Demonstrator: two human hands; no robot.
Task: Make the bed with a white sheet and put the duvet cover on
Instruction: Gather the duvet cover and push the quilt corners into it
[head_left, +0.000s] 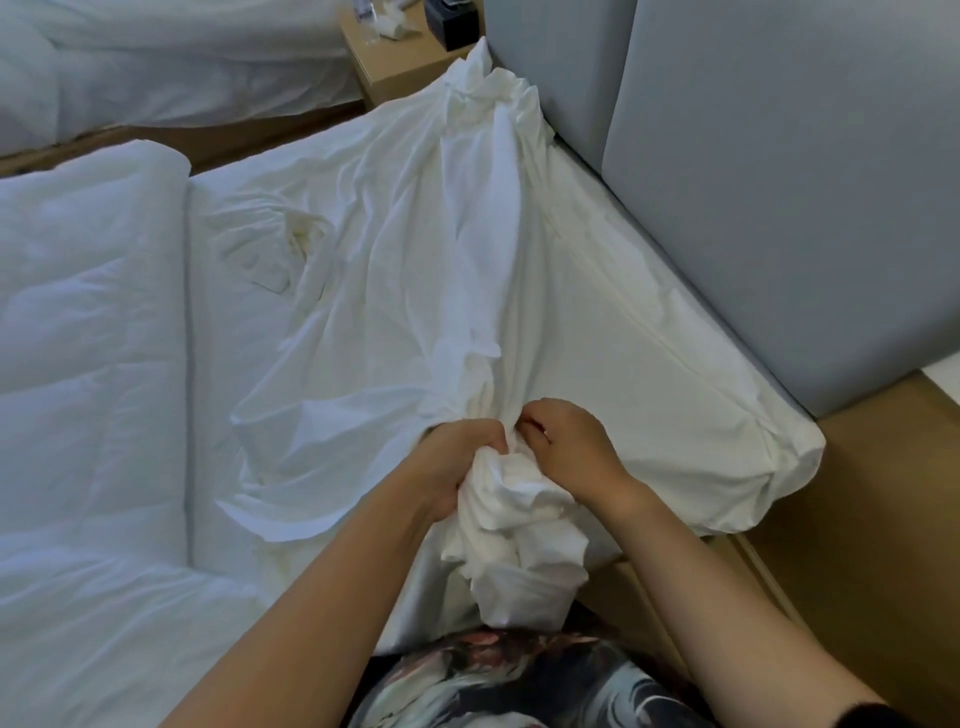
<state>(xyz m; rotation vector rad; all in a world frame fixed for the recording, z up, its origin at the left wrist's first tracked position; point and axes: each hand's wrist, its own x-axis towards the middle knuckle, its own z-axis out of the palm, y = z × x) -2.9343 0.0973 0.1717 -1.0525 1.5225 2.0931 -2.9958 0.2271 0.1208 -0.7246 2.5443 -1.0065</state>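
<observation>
A crumpled white duvet cover (415, 270) lies in a long bunched ridge across the head end of the bed, from the far corner down to me. My left hand (452, 467) grips a gathered wad of its near end. Close beside it, my right hand (569, 449) pinches the same bunched cloth with curled fingers. The gathered end hangs down over the mattress edge in front of my body. A white fitted sheet (649, 332) covers the mattress underneath. The white quilted duvet (88, 364) lies folded back at the left.
A grey padded headboard (779, 182) runs along the right. A wooden bedside table (395, 57) with small items stands at the top, and a second bed (156, 67) with white bedding lies beyond it. Wooden bed frame (857, 519) shows at the lower right.
</observation>
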